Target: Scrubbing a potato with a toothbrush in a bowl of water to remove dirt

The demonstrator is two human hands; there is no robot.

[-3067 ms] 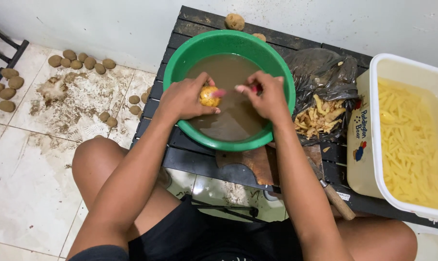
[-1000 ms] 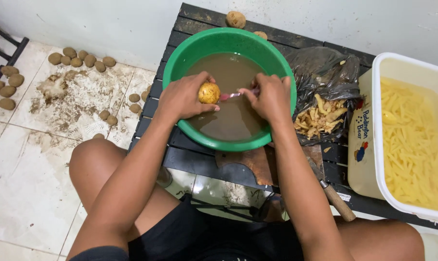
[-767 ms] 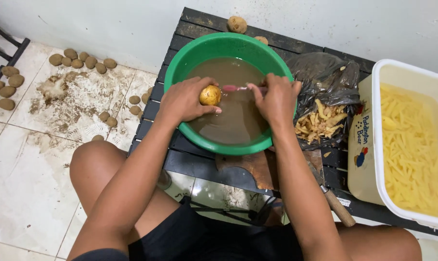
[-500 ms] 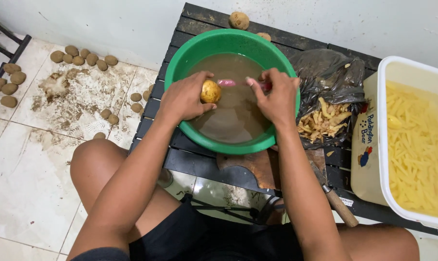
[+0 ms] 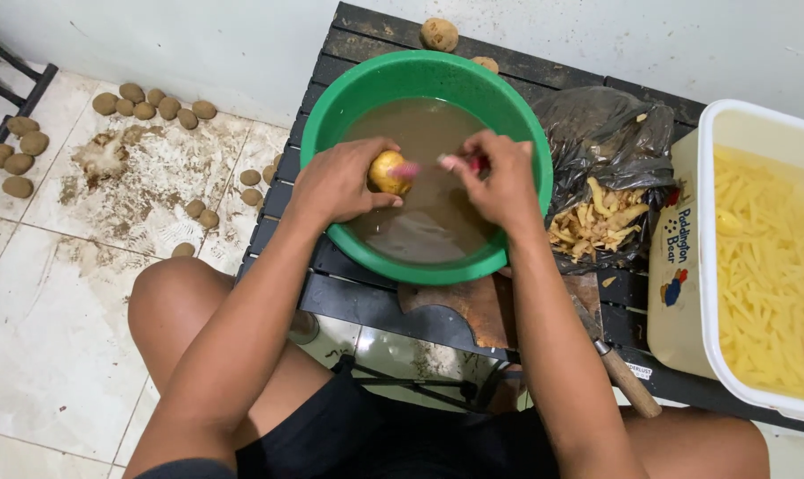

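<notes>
Table (image 5: 393, 306): black slatted surface against the wall, carrying the basin, a bag and a tub.
Tiled floor (image 5: 56, 337): pale tiles with dried soil; loose unpeeled potatoes (image 5: 153, 99) lie scattered near the wall, well apart from the hands.
Basin (image 5: 322, 115): round, green, holding murky brown water; both hands work above it.
Tub (image 5: 712, 266): white, rectangular, at the right edge of the table, filled with pale yellow potato strips in water.
Bag (image 5: 610, 142): dark plastic, just beside the basin's right rim, with a heap of peelings (image 5: 597, 226) in it.
Cleaver (image 5: 508, 310): broad rusty blade flat on the table below the basin, wooden handle pointing right.
Left hand (image 5: 340, 182): fingers curled closed around the potato, gripping it over the water.
Right hand (image 5: 499, 177): closed around a red-handled peeler (image 5: 455, 162), its working end pointing toward the potato.
Potato (image 5: 389, 172): yellow, partly peeled, held in the left hand, between both hands, above the water's left half.
</notes>
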